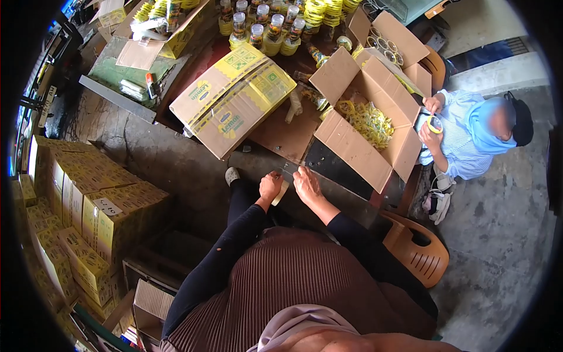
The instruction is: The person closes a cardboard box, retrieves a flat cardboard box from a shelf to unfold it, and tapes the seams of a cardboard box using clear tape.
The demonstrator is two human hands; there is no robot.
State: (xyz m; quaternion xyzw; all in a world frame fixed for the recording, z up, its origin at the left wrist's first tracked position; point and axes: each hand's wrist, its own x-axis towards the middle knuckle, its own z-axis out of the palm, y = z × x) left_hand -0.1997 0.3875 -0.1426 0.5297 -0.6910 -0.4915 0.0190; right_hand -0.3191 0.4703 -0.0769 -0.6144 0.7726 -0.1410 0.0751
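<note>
In front of my body, my left hand [271, 186] is closed around a pale yellow roll of tape [281, 193], whose edge shows beside the palm. My right hand [307, 185] is a short way to the right, its thumb and fingers pinched together; what they hold is too small to make out. Just beyond both hands lies the table's near edge. A taped yellow lemon-print carton [234, 97] rests there at an angle. To the right, an open carton [352, 149] has its flaps spread and holds a heap of small yellow packets [368, 121].
Clear-lidded jars [275, 26] and yellow stacks [322, 12] crowd the table's far side. A co-worker [460, 132] at right holds a yellow-rimmed round container [434, 124]. Stacked cartons [111, 217] stand at left; an orange chair [416, 249] is near my right elbow.
</note>
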